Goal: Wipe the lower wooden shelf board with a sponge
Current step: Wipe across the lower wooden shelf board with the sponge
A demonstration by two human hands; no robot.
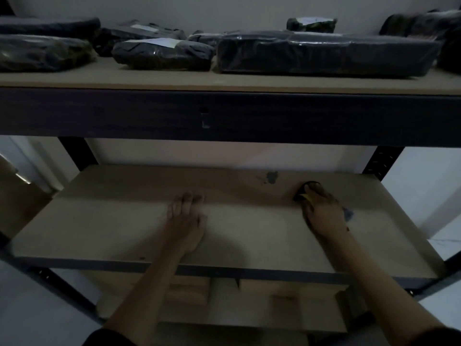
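Note:
The lower wooden shelf board (pixel 119 221) is a pale brown panel spanning the dim middle of the view. My left hand (pixel 185 221) lies flat on it near the centre, fingers stretched out and holding nothing. My right hand (pixel 321 211) presses a dark sponge with a yellow side (pixel 303 194) onto the board at the right rear. A dark stain (pixel 270 178) marks the board just left of and behind the sponge. Another bluish smudge (pixel 348 213) shows beside my right wrist.
The upper shelf (pixel 174 78) holds several dark wrapped parcels (pixel 321 53) above a black metal beam (pixel 224 116). Black uprights (pixel 381 162) frame the rack. Below the board, cardboard boxes (pixel 189 293) sit on another shelf. A brown box (pixel 15 196) stands at left.

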